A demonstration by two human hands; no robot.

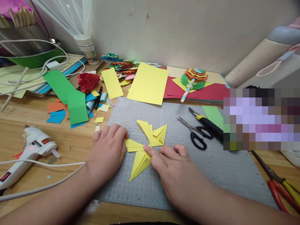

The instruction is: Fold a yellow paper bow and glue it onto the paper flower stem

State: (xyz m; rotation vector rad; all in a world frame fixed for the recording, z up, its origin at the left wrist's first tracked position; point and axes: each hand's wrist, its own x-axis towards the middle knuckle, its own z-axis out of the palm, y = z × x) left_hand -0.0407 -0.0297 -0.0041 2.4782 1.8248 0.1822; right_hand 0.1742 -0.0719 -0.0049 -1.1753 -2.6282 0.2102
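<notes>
A folded yellow paper shape [150, 140] with several pointed flaps lies on the grey cutting mat [211, 175]. My left hand [110, 150] rests on its left flap, fingers curled and pressing the paper down. My right hand [173, 168] is on the mat to the right, its index finger stretched out and pressing the middle fold, the other fingers curled.
Black scissors [197, 132] and a yellow-black craft knife [207, 123] lie on the mat's right. A white glue gun [25, 153] with cord sits left. Yellow sheets [148, 82], green strips [70, 95], paper scraps, a paper flower [195, 76] and red-yellow pliers [281, 187] surround the mat.
</notes>
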